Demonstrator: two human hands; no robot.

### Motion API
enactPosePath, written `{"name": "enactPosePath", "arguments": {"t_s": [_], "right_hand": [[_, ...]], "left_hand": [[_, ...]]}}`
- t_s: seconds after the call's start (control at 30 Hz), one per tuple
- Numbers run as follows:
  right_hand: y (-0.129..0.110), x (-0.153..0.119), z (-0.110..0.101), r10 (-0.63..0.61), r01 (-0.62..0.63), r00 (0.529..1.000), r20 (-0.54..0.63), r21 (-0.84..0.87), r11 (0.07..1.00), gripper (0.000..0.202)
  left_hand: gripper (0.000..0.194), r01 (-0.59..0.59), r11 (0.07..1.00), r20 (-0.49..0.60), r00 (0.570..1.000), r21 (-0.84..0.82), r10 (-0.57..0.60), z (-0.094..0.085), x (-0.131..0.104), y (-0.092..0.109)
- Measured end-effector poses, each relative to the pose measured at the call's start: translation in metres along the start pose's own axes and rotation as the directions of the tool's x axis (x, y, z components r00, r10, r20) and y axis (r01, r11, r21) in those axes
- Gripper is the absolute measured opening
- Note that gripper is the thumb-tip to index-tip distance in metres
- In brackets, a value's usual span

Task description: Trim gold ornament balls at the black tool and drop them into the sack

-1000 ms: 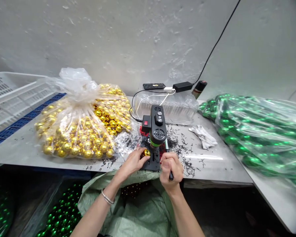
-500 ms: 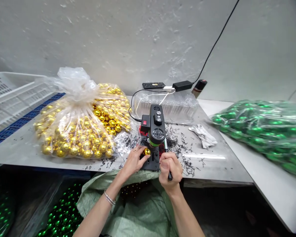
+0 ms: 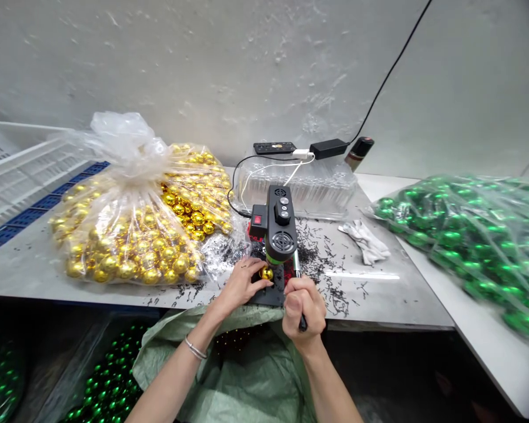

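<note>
My left hand pinches a shiny gold ball between thumb and fingers, just below the front of a small black machine with a red switch. Under the ball lies the machine's dark base plate. My right hand is wrapped round a lever handle with a black grip, whose metal rod runs up along the machine's right side. A green woven sack hangs open below the table edge between my forearms, with small gold glints inside.
A clear bag of gold balls sits left on the grey table. Behind the machine stand clear plastic packs with cables and a black adapter. Black shavings, a white glove and a bag of green balls lie right.
The gold ball and my left fingers have shifted slightly right, closer under the machine's head. My right hand stays on the lever. The camera view has moved slightly.
</note>
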State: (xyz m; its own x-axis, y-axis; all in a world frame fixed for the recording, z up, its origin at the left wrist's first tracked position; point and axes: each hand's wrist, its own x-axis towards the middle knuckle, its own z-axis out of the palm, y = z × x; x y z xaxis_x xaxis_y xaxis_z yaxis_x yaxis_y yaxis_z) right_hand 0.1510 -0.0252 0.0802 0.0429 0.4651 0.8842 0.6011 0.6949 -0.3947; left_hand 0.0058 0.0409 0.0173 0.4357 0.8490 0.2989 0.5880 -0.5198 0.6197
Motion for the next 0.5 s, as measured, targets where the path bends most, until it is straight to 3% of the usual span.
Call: {"name": "enactPosePath", "arguments": {"t_s": [0.13,0.5], "right_hand": [[0.001,-0.002,0.001,-0.006,0.006,1.0,-0.007,-0.012,1.0,0.023],[0.017,-0.033,0.012,-0.032,0.029,0.998,-0.058,-0.042,0.999,0.029]], "left_hand": [[0.032,0.036,0.994,-0.127,0.991,-0.107,-0.05,0.018,-0.009,-0.008],[0.031,0.036,0.992,-0.115,0.992,-0.118,-0.049,0.018,-0.01,-0.007]]}}
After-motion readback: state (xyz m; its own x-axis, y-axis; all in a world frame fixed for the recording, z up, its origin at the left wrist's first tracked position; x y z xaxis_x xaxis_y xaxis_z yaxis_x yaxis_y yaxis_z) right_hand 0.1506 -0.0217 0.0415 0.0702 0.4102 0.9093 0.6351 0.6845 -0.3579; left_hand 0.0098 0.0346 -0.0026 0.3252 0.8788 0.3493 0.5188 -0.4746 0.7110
